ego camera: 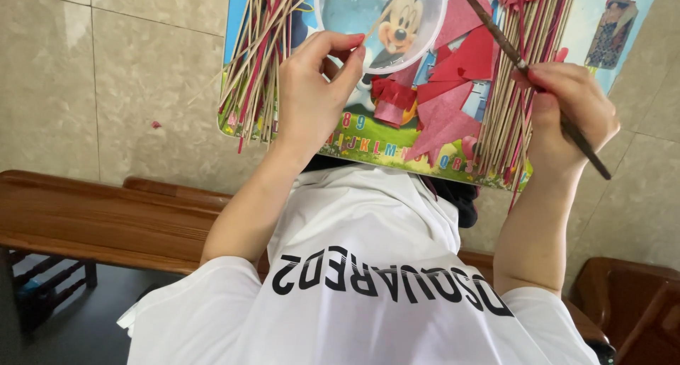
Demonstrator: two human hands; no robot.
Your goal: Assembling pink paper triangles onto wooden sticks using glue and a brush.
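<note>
A colourful picture board (368,149) with a cartoon print lies across my knees. My left hand (312,88) pinches a thin pale stick (379,21) between thumb and fingers, over a round clear lid (432,25) on the board. My right hand (570,110) grips a long dark brown stick (496,35) that slants from the board's top edge down past my wrist. Bundles of thin bamboo sticks, some red, lie at the board's left (258,60) and right (510,117). Cut pieces of red and pink paper (450,99) lie between them.
A brown wooden bench (92,220) runs along the left under my arms. A dark wooden seat (630,301) stands at the lower right. The floor is beige tile (120,67) with a small red scrap (156,125) on it.
</note>
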